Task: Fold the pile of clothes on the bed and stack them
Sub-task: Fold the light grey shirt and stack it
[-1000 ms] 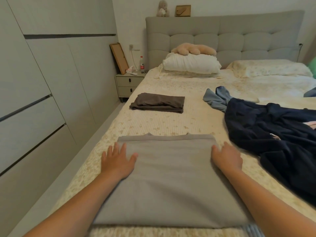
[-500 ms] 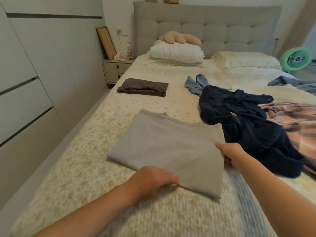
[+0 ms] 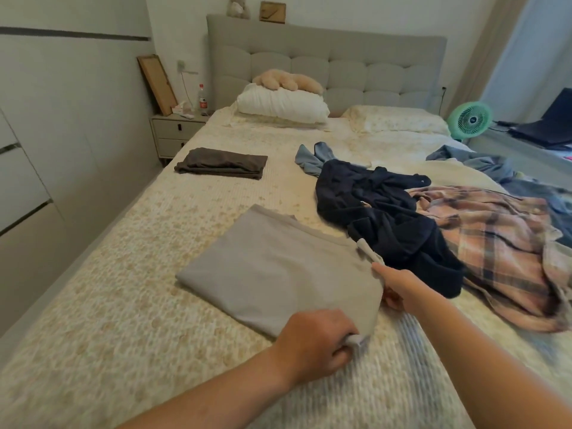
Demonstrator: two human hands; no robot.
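Note:
A folded grey garment (image 3: 272,270) lies flat on the bed (image 3: 130,289) in front of me. My left hand (image 3: 315,342) grips its near corner with curled fingers. My right hand (image 3: 399,286) pinches the right edge, which is lifted a little off the bed. A folded dark brown garment (image 3: 221,164) lies farther up the bed on the left. To the right sits the unfolded pile: a navy garment (image 3: 383,212), a pink plaid shirt (image 3: 501,243) and blue pieces (image 3: 312,157).
Wardrobe doors (image 3: 46,150) line the left side along a narrow aisle. A bedside table (image 3: 176,131) with a bottle stands by the headboard. Two pillows and a plush toy (image 3: 288,82) lie at the head. A green fan (image 3: 470,119) stands at the right.
My hands left the flat grey garment's top and took hold of its near corner and right edge. The right edge has come up off the bed. My view turned right.

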